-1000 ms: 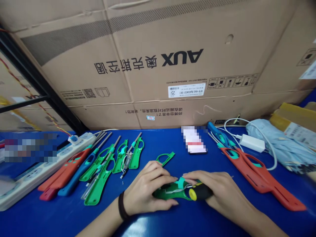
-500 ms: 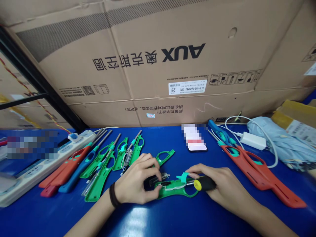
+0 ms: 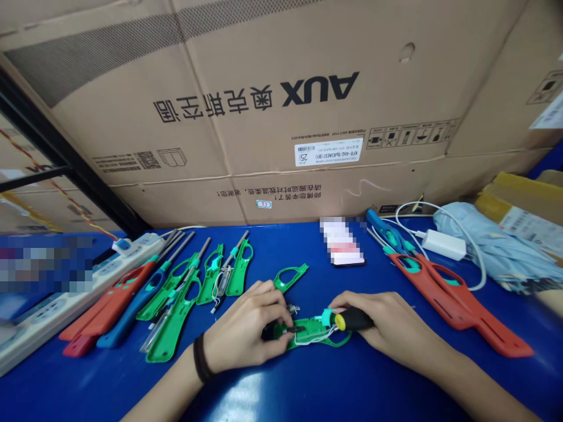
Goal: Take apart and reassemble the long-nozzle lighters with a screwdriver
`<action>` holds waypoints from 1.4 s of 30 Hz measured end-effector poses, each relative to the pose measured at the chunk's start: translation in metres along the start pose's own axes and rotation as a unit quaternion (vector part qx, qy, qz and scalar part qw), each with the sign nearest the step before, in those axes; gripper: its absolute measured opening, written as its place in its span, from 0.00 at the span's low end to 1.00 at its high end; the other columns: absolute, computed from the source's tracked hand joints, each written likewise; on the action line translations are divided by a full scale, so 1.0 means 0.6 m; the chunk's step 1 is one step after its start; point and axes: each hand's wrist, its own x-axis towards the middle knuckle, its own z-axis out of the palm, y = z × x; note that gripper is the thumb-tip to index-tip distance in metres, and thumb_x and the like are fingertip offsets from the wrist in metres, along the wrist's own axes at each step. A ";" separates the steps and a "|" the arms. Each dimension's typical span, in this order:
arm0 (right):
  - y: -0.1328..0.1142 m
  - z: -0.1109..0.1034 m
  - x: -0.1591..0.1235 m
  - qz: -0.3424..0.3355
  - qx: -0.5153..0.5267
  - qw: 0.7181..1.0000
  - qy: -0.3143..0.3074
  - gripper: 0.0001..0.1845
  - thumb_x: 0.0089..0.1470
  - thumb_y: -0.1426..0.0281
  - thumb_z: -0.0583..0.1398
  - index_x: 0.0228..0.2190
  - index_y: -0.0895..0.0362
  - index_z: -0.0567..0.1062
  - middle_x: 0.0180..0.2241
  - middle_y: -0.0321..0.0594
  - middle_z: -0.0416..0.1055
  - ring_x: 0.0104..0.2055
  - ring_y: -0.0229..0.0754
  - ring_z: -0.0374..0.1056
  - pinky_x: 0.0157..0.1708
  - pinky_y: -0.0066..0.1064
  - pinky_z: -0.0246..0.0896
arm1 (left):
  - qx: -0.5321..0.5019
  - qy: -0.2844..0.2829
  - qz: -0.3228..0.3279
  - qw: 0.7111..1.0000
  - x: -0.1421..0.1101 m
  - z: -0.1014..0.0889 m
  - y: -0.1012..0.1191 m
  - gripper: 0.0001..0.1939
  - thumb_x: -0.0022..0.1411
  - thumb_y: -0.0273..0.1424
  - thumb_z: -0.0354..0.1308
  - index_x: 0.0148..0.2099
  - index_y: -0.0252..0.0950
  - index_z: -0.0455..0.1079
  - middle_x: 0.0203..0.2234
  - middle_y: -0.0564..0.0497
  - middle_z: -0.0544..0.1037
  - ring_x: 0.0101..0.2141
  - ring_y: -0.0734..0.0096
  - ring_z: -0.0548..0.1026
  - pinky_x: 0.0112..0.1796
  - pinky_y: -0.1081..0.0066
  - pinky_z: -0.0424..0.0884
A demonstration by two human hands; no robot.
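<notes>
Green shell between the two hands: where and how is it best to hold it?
Perhaps pinch the green shell by its right-end loop, from the person's side: the slim near rim is bare, while white wires run along the shell's middle.

Screwdriver [image 3: 356,319], opened green casings [image 3: 173,328] and power strip [image 3: 88,288] suggest a workshop.

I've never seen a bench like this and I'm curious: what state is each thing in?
Nearest shell: open, wires exposed
Left hand: touching the nearest shell
Tool: held in right hand
Other green shells: open
Red lighters: casings look closed
Phone: screen lit
Power strip: plug inserted
Charger: cable attached
Box: print upside down
</notes>
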 end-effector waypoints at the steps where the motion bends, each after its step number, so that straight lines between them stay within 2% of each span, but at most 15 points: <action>1: 0.000 0.000 0.000 -0.001 0.001 1.000 -0.003 0.21 0.48 0.81 0.54 0.38 0.46 0.74 0.35 0.29 0.78 0.37 0.43 0.75 0.33 0.28 0.64 | -0.003 0.007 0.006 1.000 0.001 0.001 0.000 0.02 0.57 0.30 0.59 0.34 0.38 0.72 0.30 0.52 0.75 0.33 0.66 0.69 0.42 0.63 0.62; 8: -0.002 -0.007 -0.002 -0.006 0.031 0.999 -0.007 0.19 0.50 0.81 0.54 0.38 0.47 0.73 0.36 0.29 0.78 0.37 0.41 0.74 0.35 0.27 0.63 | -0.050 0.071 0.053 0.995 0.007 0.008 0.002 0.02 0.60 0.27 0.57 0.37 0.37 0.71 0.30 0.52 0.77 0.32 0.69 0.72 0.39 0.66 0.64; 13: -0.005 -0.005 -0.004 -0.017 0.053 0.998 0.002 0.21 0.48 0.82 0.53 0.38 0.47 0.72 0.36 0.27 0.77 0.37 0.38 0.74 0.34 0.25 0.60 | -0.045 0.138 0.079 0.986 0.008 0.013 0.006 0.05 0.59 0.26 0.59 0.39 0.37 0.71 0.30 0.51 0.78 0.32 0.69 0.73 0.40 0.65 0.66; 19: -0.002 0.000 -0.002 -0.006 0.070 0.998 0.007 0.20 0.50 0.81 0.53 0.40 0.47 0.72 0.35 0.28 0.77 0.35 0.39 0.74 0.32 0.25 0.61 | -0.024 0.184 0.111 0.976 0.009 0.012 0.008 0.07 0.57 0.24 0.62 0.39 0.37 0.71 0.29 0.52 0.79 0.30 0.71 0.74 0.40 0.65 0.67; 25: 0.016 0.006 0.000 0.043 0.073 0.993 0.080 0.18 0.49 0.79 0.54 0.39 0.48 0.71 0.36 0.31 0.78 0.37 0.42 0.74 0.32 0.27 0.63 | 0.001 0.217 0.113 0.970 0.008 0.007 0.003 0.07 0.57 0.24 0.62 0.40 0.37 0.72 0.28 0.54 0.79 0.29 0.73 0.74 0.40 0.66 0.68; 30: 0.017 0.002 0.002 0.049 0.073 0.992 0.095 0.17 0.48 0.79 0.54 0.38 0.48 0.70 0.35 0.30 0.77 0.36 0.42 0.74 0.31 0.27 0.62 | -0.012 0.197 0.107 0.974 0.007 0.008 -0.001 0.07 0.57 0.24 0.62 0.39 0.37 0.72 0.29 0.54 0.79 0.29 0.73 0.73 0.38 0.67 0.67; 36: 0.014 0.003 0.001 0.057 0.060 0.994 0.069 0.20 0.45 0.81 0.53 0.37 0.47 0.69 0.36 0.28 0.76 0.36 0.41 0.73 0.33 0.28 0.61 | -0.025 0.098 0.073 0.992 0.003 0.011 -0.006 0.01 0.58 0.28 0.61 0.35 0.37 0.73 0.26 0.54 0.77 0.29 0.72 0.71 0.35 0.69 0.65; 39: 0.013 0.003 0.000 0.062 0.050 0.995 0.060 0.19 0.46 0.81 0.53 0.38 0.48 0.68 0.35 0.29 0.76 0.35 0.41 0.73 0.31 0.28 0.60 | -0.019 0.075 0.055 0.996 0.002 0.008 -0.007 0.04 0.58 0.31 0.61 0.36 0.38 0.73 0.27 0.53 0.77 0.29 0.70 0.71 0.34 0.69 0.65; 42: 0.014 0.001 0.001 0.069 0.028 0.996 0.040 0.19 0.47 0.81 0.52 0.39 0.49 0.67 0.35 0.30 0.75 0.34 0.42 0.72 0.31 0.29 0.60 | -0.019 0.073 0.045 0.996 0.003 0.007 -0.003 0.11 0.54 0.37 0.64 0.38 0.37 0.74 0.31 0.51 0.77 0.32 0.68 0.71 0.35 0.67 0.66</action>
